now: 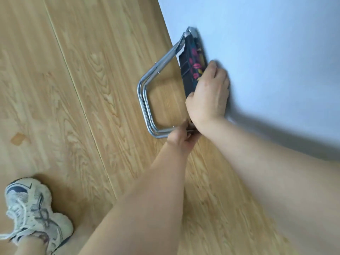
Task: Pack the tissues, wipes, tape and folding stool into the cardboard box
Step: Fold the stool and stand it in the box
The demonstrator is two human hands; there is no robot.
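Note:
The folding stool is folded flat, with silver metal tube legs and a dark fabric seat printed with pink and yellow shapes. It stands against the white wall, above the wooden floor. My right hand grips the fabric seat edge from the wall side. My left hand holds the lower metal tube near the stool's bottom corner. The cardboard box, tissues, wipes and tape are out of view.
A white wall fills the upper right, meeting the light wood-plank floor along a diagonal line. My foot in a white and grey sneaker stands at the lower left.

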